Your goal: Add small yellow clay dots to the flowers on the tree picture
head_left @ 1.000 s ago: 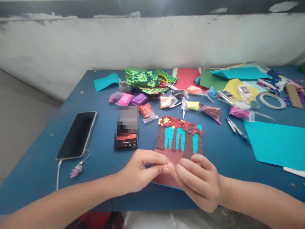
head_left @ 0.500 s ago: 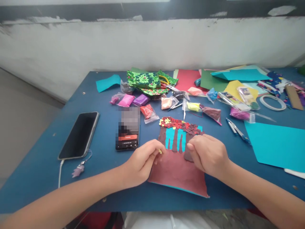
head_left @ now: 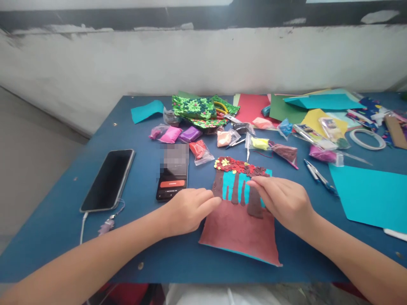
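A clay picture (head_left: 237, 220) lies on the blue table (head_left: 140, 241) in front of me: brown ground, brown trunks on teal card, dark red leaves and small yellow flowers along the top. My right hand (head_left: 284, 201) rests on its upper right part, fingertips pinched together on the dark red leaves. My left hand (head_left: 189, 209) lies at the picture's left edge, fingers closed together and touching the card. Its thumb is hidden, so I cannot see whether anything is between the fingers.
A dark phone (head_left: 108, 180) on a cable lies at the left, a second lit phone (head_left: 173, 178) beside my left hand. Behind the picture are several small bags of coloured clay (head_left: 170, 134), a green clay piece (head_left: 193, 107), coloured paper sheets (head_left: 369, 192), a tape ring (head_left: 367, 139) and a small tool (head_left: 319, 178).
Both hands were pinching a small yellow bit together near the table's front edge. They have parted and moved forward: the right onto the leaves, the left down to the picture's left edge.
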`<action>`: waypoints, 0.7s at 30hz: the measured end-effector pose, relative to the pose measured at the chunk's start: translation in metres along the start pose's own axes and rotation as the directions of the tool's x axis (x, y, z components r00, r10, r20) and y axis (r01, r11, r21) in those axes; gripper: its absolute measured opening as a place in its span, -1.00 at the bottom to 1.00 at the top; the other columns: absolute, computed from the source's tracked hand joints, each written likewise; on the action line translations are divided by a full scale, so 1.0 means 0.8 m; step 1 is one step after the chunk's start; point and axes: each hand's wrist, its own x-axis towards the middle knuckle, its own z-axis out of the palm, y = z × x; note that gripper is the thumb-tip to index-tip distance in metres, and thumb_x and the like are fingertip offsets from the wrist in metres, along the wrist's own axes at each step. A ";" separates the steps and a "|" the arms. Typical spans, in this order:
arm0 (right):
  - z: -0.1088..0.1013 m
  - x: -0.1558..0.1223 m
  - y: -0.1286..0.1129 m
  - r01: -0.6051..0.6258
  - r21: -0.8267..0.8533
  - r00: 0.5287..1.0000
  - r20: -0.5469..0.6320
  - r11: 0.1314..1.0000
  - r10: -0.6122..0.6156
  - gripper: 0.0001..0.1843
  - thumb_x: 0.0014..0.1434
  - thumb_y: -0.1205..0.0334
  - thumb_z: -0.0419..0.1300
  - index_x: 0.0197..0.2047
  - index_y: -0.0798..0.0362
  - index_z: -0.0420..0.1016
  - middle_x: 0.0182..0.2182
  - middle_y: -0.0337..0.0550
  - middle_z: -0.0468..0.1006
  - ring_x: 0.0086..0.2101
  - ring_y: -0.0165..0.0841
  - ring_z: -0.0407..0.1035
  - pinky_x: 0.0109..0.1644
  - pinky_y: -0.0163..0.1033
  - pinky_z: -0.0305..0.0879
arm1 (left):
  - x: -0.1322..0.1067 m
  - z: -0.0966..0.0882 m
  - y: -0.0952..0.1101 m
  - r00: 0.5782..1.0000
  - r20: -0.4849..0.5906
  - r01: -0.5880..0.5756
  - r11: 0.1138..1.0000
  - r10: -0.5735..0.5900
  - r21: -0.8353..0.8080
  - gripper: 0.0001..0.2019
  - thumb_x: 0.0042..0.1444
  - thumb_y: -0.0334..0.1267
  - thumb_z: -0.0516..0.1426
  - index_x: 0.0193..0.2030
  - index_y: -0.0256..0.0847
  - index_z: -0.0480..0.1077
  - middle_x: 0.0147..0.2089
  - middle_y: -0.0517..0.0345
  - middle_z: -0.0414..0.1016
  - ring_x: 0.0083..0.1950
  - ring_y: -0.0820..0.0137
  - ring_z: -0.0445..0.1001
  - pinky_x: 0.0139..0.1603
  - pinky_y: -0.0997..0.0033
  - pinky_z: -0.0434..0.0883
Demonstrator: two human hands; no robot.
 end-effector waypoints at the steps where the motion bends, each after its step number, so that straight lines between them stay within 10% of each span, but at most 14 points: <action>1: 0.000 -0.001 0.001 0.004 0.004 1.000 0.004 1.000 -0.004 -0.90 0.23 0.44 0.10 -0.16 0.21 0.37 -0.38 -0.01 0.60 -0.39 -0.31 0.52 -0.27 -0.28 0.43 | 0.000 0.001 -0.001 1.000 0.004 -0.010 1.000 0.010 0.025 -0.66 0.25 -0.55 -0.26 -0.18 -0.33 0.30 -0.48 0.14 0.34 -0.50 0.40 0.25 -0.54 0.44 0.21; 5: 0.001 -0.004 0.005 0.024 0.038 0.999 0.036 0.999 -0.026 -0.72 0.23 0.53 -0.01 0.00 0.24 0.32 -0.22 0.10 0.58 -0.19 -0.26 0.50 -0.12 -0.24 0.44 | -0.002 0.003 0.004 0.998 0.031 -0.063 0.994 0.060 0.084 -0.70 0.27 -0.49 -0.22 -0.07 -0.37 0.29 -0.49 0.17 0.40 -0.54 0.40 0.30 -0.58 0.40 0.23; 13: 0.000 0.002 0.000 -0.024 0.061 1.000 0.018 0.998 0.023 -0.82 0.30 0.36 -0.01 -0.36 0.11 0.29 -0.60 -0.18 0.45 -0.60 -0.42 0.33 -0.50 -0.32 0.23 | -0.004 0.001 0.013 0.982 0.109 -0.183 0.933 0.156 0.311 -0.75 0.29 -0.37 -0.06 -0.04 -0.52 0.33 -0.58 0.18 0.40 -0.63 0.40 0.31 -0.70 0.37 0.17; 21: 0.001 0.007 -0.002 0.008 0.065 1.000 0.013 0.998 -0.009 -0.91 0.23 0.40 0.12 -0.32 0.09 0.28 -0.53 -0.19 0.47 -0.50 -0.43 0.33 -0.39 -0.34 0.24 | -0.005 0.009 0.038 0.981 0.126 -0.185 0.920 0.150 0.346 -0.70 0.28 -0.32 -0.01 -0.13 -0.61 0.40 -0.45 -0.04 0.52 -0.62 0.37 0.38 -0.72 0.36 0.19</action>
